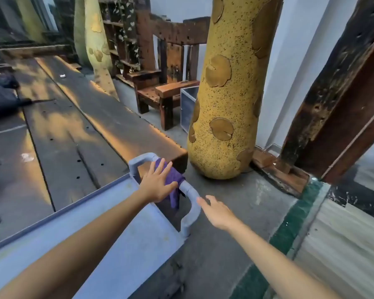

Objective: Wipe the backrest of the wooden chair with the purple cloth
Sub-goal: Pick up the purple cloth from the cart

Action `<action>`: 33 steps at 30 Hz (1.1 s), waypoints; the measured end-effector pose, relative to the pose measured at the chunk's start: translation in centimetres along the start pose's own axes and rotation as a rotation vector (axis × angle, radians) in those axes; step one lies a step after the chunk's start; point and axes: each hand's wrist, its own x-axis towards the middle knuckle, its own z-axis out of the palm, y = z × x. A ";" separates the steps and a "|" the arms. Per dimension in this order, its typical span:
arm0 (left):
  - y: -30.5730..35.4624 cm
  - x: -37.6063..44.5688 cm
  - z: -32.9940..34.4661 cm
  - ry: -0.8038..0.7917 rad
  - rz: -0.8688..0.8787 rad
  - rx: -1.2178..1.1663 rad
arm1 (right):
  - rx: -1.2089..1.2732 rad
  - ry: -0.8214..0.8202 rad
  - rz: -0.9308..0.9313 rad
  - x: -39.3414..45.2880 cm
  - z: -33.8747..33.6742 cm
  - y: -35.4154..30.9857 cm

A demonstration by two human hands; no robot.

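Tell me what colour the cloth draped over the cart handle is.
Purple cloth, hanging over the grey handle; seen in the head view.

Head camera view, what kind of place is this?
Probably a rustic café or showroom: long plank table, heavy wooden chair, spotted yellow sculpted columns. Purple cloth hangs on a cart handle.

- purple cloth (171, 175): soft, nubbly fabric, matt
- cart handle (190, 212): painted grey-blue metal tube, dull sheen
- wooden chair (162, 83): dark reddish timber, rough, pitted, worn
- pillar (227, 93): yellow speckled coating, coarse, matt
- desk (73, 126): weathered planks, matt
- floor (235, 212): grey concrete, scuffed
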 end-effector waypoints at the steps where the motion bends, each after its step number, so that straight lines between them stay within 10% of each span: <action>1: -0.9 0.4 0.3 -0.035 -0.031 0.012 | 0.037 -0.057 0.017 1.4 0.5 0.0; 12: -6.2 8.8 2.3 -0.030 -0.328 -0.509 | 0.502 -0.230 0.237 13.7 1.7 -3.8; 24: -7.7 14.5 0.6 -0.026 -0.450 -0.442 | 0.935 -0.149 -0.007 19.4 0.1 -8.9; 33: -1.7 22.5 -5.9 0.230 -0.356 -0.865 | 0.948 -0.261 -0.197 25.5 -13.0 -9.0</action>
